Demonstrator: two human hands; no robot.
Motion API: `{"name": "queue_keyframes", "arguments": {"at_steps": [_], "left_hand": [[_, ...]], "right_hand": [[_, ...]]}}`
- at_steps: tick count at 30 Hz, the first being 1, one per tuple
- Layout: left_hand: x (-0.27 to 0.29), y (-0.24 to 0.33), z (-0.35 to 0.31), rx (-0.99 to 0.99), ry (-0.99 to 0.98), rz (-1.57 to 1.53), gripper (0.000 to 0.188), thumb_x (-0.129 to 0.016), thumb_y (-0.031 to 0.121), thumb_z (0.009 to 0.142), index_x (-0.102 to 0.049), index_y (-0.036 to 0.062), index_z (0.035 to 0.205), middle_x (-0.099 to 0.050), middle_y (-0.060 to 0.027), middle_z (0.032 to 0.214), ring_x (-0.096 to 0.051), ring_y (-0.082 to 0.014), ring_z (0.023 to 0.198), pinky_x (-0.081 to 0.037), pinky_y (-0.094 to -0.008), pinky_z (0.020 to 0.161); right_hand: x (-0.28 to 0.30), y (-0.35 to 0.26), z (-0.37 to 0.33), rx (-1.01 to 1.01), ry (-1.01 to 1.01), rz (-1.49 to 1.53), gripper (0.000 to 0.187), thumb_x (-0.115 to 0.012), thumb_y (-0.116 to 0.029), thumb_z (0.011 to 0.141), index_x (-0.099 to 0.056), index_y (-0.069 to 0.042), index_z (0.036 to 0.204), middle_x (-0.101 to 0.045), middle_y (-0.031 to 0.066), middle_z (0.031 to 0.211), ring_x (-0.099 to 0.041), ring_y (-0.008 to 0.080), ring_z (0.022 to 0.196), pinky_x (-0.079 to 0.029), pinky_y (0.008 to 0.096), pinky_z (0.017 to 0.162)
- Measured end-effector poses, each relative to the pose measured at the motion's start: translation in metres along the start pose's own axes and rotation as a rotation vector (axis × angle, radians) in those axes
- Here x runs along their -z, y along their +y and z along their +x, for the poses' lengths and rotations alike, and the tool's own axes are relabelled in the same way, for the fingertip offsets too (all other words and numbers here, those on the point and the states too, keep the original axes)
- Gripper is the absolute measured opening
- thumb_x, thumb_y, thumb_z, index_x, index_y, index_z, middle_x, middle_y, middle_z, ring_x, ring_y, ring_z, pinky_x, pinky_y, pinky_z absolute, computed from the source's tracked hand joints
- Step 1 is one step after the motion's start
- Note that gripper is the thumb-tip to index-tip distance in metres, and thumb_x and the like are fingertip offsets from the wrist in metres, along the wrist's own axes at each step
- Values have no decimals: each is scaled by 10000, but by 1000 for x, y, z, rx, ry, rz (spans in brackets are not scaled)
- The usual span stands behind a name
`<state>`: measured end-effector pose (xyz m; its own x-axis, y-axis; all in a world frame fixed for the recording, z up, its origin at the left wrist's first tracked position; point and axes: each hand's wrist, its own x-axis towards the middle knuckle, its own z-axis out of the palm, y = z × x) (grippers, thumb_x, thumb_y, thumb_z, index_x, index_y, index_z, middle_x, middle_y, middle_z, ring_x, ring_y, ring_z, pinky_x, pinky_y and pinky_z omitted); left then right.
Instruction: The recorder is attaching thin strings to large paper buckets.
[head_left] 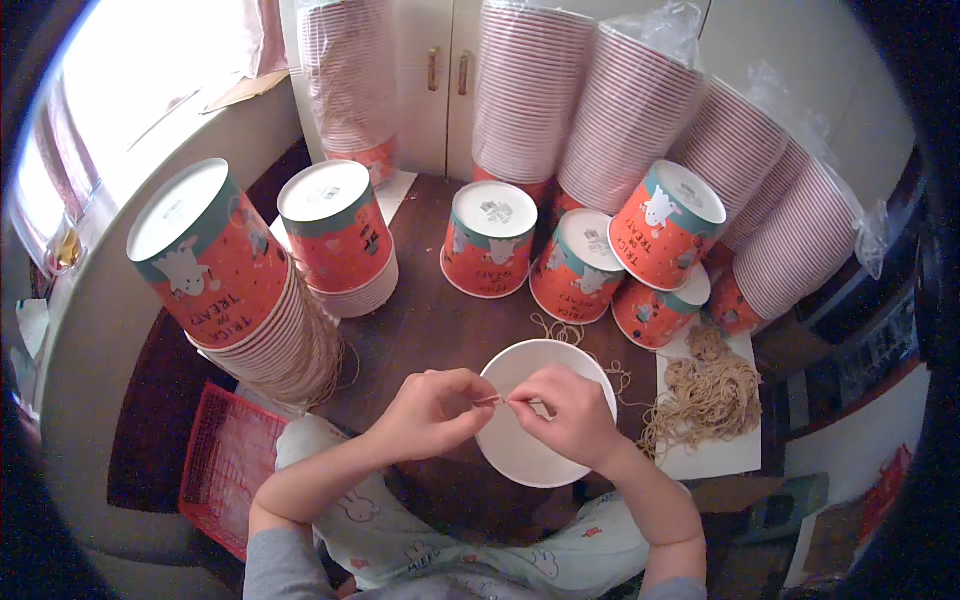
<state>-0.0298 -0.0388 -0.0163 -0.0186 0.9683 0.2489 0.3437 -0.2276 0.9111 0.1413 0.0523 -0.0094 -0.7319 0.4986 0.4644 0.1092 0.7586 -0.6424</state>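
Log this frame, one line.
left hand: pinching string | right hand: pinching string | bucket: under hands | string pile: on white sheet

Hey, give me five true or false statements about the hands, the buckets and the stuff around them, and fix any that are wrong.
1. The left hand and right hand are close together over an open bucket. True.
2. The left hand holds scissors. False: its fingertips meet the right hand's at a thin strand, likely string.
3. A tangle of string lies on a white sheet at the person's right. True.
4. The basket is at the person's right. False: the red basket is at the lower left.
5. Clear plastic covers tall bucket stacks at the back. True.
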Motion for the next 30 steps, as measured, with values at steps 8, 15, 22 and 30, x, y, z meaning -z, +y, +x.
{"name": "queue_keyframes", "arguments": {"at_steps": [8,15,22,30], "left_hand": [[-5,-10,-5,132,-11,-200,126,-586,114,786,-580,-4,829,-533,17,610,-455,-15,549,-370,-199,469],[-8,-14,-5,36,50,-164,110,-593,115,781,-597,13,821,-413,58,505,-340,-4,472,-253,-202,410],[-9,-12,-5,65,74,-100,123,-610,129,788,-639,23,845,-449,31,481,-353,0,453,-286,-203,399],[-11,-10,-3,55,89,-24,143,-615,147,795,-652,24,860,-603,-59,582,-511,-29,515,-420,-216,467]], "right_hand": [[-2,-4,-2,262,49,-231,157,-680,-40,617,-586,-73,738,-567,45,691,-568,199,590,-464,295,512],[-3,-4,-2,222,53,-179,151,-683,-44,630,-592,-72,747,-572,44,689,-570,187,585,-461,284,505],[-1,-6,-2,148,48,-106,148,-696,-43,642,-595,-67,748,-577,54,681,-563,182,550,-445,277,476],[3,-2,-2,195,36,-110,125,-682,-34,650,-591,-55,733,-576,65,681,-563,195,558,-449,286,492]]}}
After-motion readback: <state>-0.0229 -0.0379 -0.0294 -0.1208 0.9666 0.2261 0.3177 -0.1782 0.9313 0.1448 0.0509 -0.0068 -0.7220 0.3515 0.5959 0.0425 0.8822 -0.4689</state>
